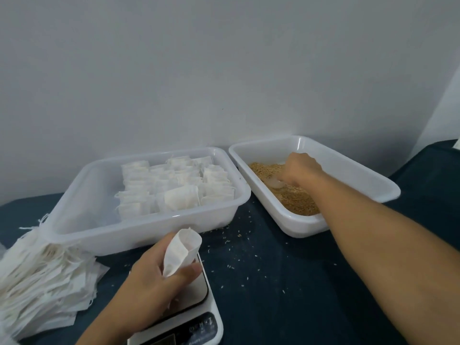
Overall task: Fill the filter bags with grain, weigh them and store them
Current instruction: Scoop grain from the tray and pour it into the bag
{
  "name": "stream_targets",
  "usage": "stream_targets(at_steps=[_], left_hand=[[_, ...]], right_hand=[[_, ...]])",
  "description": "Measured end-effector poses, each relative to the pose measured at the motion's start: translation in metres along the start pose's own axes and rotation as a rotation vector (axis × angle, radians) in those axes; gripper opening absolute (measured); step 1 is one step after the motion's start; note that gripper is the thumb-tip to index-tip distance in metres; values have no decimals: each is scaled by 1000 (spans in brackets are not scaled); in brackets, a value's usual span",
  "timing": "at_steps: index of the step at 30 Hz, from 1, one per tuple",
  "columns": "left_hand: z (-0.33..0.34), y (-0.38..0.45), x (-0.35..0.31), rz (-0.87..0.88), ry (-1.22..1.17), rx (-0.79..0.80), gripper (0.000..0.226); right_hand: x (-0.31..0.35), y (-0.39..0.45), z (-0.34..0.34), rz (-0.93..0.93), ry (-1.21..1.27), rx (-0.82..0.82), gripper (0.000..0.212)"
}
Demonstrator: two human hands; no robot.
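My left hand [154, 272] holds an open white filter bag [181, 250] upright above the kitchen scale [199, 317]. My right hand [300, 170] reaches into the right white tub [348, 165] and grips a small clear scoop [276, 183] sunk in the brown grain [291, 195]. The left clear tub [224, 195] holds several rows of filled filter bags [174, 185].
A stack of flat, unfilled filter bags [42, 277] lies at the left on the dark blue cloth [286, 295]. Loose grains are scattered on the cloth between the tubs and the scale. A plain wall stands right behind the tubs.
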State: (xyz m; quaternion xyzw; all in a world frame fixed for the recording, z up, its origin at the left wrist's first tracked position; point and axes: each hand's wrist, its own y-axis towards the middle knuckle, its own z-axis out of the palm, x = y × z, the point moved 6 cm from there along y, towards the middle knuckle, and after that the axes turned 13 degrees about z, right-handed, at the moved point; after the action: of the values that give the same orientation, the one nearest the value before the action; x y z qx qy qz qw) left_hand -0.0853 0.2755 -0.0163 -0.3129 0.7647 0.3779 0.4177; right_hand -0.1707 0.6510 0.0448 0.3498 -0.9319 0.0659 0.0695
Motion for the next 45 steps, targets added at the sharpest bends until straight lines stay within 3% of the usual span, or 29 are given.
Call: stream_targets(at_steps=[10,15,19,26,34,39,43,45], left_hand=[[-2,4,16,-74,107,-114,51],[-1,0,12,-68,76,-110,51],[-1,1,5,-24,28,-93,45],[-8,0,3,7,-41,-146,39],[-27,0,14,-32,9,-233,36],[-43,-1,21,-43,34,-322,22],[-56,-3,27,-68,39,-407,20],[-57,-2,27,-68,50,-431,20]], right_hand=[[19,37,32,0,244,13,27],[16,41,38,-24,337,102,32],[15,32,30,-6,567,139,47],[9,-10,8,16,852,39,33],[6,-103,-29,-258,902,-29,12],[17,-150,-38,-481,898,166,6],[28,-174,-36,-621,822,444,35],[31,-183,-36,-670,715,525,40]])
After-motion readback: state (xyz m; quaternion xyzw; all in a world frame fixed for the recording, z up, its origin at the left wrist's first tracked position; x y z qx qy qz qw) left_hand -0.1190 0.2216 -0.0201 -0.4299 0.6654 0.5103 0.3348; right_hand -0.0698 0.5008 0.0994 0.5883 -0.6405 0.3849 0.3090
